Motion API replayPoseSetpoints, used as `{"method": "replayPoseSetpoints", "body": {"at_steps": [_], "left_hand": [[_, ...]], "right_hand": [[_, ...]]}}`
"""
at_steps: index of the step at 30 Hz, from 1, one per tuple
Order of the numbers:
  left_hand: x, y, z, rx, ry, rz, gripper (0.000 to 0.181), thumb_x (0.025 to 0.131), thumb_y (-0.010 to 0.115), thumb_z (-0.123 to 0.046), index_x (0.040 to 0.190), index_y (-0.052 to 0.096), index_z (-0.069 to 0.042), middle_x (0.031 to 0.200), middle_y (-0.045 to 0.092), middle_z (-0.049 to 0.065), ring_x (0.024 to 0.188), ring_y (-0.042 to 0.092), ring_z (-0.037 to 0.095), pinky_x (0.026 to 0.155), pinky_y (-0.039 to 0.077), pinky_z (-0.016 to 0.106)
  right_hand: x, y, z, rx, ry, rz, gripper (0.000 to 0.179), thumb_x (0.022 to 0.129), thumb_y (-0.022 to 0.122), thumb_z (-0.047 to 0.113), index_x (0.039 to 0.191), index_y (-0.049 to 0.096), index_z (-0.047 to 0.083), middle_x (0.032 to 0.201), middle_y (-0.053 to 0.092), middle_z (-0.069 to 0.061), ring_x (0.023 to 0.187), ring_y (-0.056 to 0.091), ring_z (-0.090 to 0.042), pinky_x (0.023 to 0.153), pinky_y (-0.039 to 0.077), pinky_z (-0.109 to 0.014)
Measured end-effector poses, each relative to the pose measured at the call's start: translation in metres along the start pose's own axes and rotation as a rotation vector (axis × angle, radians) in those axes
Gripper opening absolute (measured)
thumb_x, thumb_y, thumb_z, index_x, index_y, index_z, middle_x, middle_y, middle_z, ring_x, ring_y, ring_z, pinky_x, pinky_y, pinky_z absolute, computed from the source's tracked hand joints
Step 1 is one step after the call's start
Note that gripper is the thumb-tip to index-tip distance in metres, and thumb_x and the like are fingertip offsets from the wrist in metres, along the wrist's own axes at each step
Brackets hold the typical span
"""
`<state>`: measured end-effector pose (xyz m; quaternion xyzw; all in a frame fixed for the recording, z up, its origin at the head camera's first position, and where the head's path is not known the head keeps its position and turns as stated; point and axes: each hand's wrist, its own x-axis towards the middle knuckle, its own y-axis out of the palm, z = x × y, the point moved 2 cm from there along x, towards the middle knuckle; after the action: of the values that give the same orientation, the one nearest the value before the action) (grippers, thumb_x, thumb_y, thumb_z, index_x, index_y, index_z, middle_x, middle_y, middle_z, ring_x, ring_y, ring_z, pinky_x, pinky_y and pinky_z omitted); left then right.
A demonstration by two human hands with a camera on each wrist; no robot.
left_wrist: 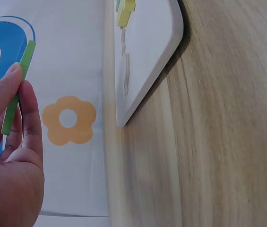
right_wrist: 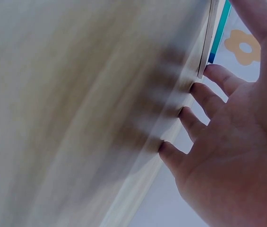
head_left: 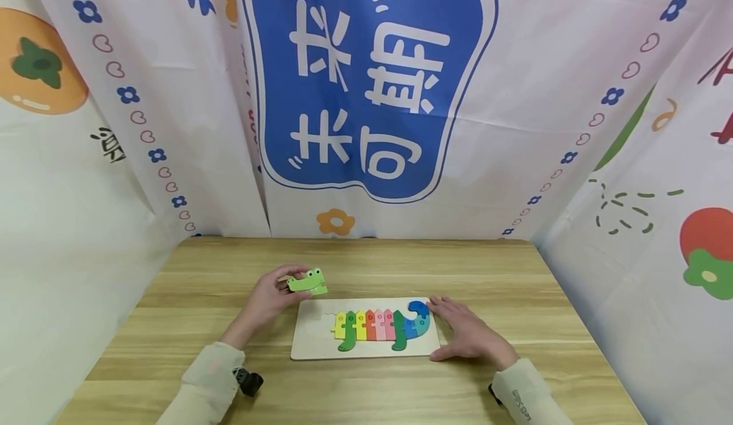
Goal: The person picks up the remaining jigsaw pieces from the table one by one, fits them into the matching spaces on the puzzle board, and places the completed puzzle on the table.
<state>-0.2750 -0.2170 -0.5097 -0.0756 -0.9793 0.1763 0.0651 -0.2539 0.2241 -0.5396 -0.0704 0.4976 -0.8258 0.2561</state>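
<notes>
My left hand [head_left: 272,296] pinches a light green crocodile-head puzzle piece [head_left: 309,283] by its left end, above the upper left corner of a pale wooden puzzle board [head_left: 309,343]. In the left wrist view the piece [left_wrist: 11,113] shows edge-on between thumb and fingers. Yellow, green, red and pink body pieces [head_left: 370,326] and a blue curled tail [head_left: 422,320] sit on the board. At its left end an empty head recess [head_left: 326,319] shows. My right hand [head_left: 466,333] lies at the board's right edge, fingers spread, thumb by the lower corner.
The board lies on a wood-grain table [head_left: 229,259]. Behind stands a white printed curtain [head_left: 515,158] with a large blue sign, and similar printed sheets hang at the left and right sides. A dark wrist device [head_left: 249,382] is strapped on the left sleeve.
</notes>
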Motion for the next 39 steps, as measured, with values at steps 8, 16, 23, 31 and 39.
{"method": "replayPoseSetpoints", "body": {"at_steps": [8, 16, 23, 31, 39], "left_hand": [[-0.001, 0.001, 0.0, 0.008, 0.018, 0.016, 0.052, 0.086, 0.085, -0.015, 0.134, 0.065, -0.01, 0.121, 0.06, 0.017, 0.101, 0.067, 0.021, 0.08, 0.06, 0.023], [-0.003, 0.003, 0.002, 0.032, 0.032, 0.066, 0.053, 0.085, 0.086, -0.016, 0.134, 0.066, -0.011, 0.12, 0.062, 0.014, 0.104, 0.067, 0.023, 0.085, 0.059, 0.023], [-0.007, 0.01, 0.005, 0.062, -0.021, 0.152, 0.05, 0.086, 0.085, -0.016, 0.132, 0.066, -0.009, 0.123, 0.064, 0.015, 0.101, 0.068, 0.021, 0.083, 0.059, 0.023], [-0.013, 0.015, 0.007, 0.155, 0.019, 0.262, 0.048, 0.087, 0.085, -0.017, 0.13, 0.067, -0.005, 0.118, 0.066, 0.013, 0.097, 0.064, 0.023, 0.076, 0.056, 0.023], [-0.016, 0.024, 0.013, 0.216, -0.005, 0.312, 0.044, 0.084, 0.087, -0.017, 0.125, 0.071, -0.01, 0.113, 0.067, 0.009, 0.089, 0.062, 0.019, 0.07, 0.053, 0.024]], "right_hand": [[0.0, 0.0, 0.0, 0.003, 0.002, 0.002, 0.109, 0.075, 0.088, 0.056, 0.159, 0.039, 0.009, 0.169, 0.029, -0.015, 0.157, 0.021, -0.044, 0.126, 0.015, -0.066], [0.0, 0.0, -0.001, 0.002, 0.003, 0.003, 0.109, 0.075, 0.088, 0.057, 0.159, 0.039, 0.009, 0.169, 0.029, -0.015, 0.157, 0.021, -0.044, 0.126, 0.016, -0.066], [0.0, -0.001, 0.0, 0.003, -0.004, 0.004, 0.109, 0.075, 0.089, 0.055, 0.159, 0.039, 0.008, 0.169, 0.029, -0.016, 0.156, 0.021, -0.045, 0.126, 0.015, -0.065], [-0.001, -0.001, 0.001, 0.007, -0.008, -0.007, 0.109, 0.074, 0.089, 0.055, 0.158, 0.041, 0.006, 0.168, 0.031, -0.017, 0.156, 0.022, -0.045, 0.126, 0.015, -0.065], [-0.001, 0.001, 0.0, -0.01, 0.008, 0.0, 0.108, 0.073, 0.089, 0.055, 0.159, 0.041, 0.009, 0.169, 0.031, -0.014, 0.157, 0.022, -0.044, 0.127, 0.015, -0.064]]}}
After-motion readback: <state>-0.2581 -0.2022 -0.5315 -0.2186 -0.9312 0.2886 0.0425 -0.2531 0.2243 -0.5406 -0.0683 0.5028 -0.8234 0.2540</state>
